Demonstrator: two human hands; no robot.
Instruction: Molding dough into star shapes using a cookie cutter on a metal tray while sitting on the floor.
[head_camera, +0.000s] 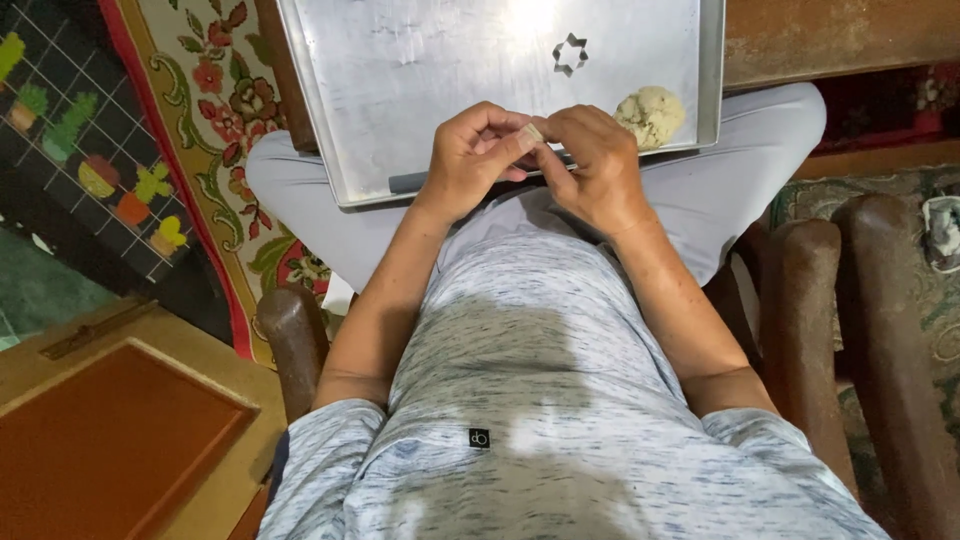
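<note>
Left hand (470, 160) and right hand (590, 165) pinch 1 small dough piece (530, 132) over the metal tray (420, 90).

The tray (400, 100) rests on the lap; on it, the cutter (570, 54) lies behind the dough (651, 113), right of both hands.

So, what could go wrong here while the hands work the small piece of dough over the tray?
The metal tray seems to rest on the person's lap, so a leg movement might tip it and slide off the dough lump and star cutter. The small dough piece, pinched between left hand and right hand near the tray's edge, could fall onto the trousers.
</note>
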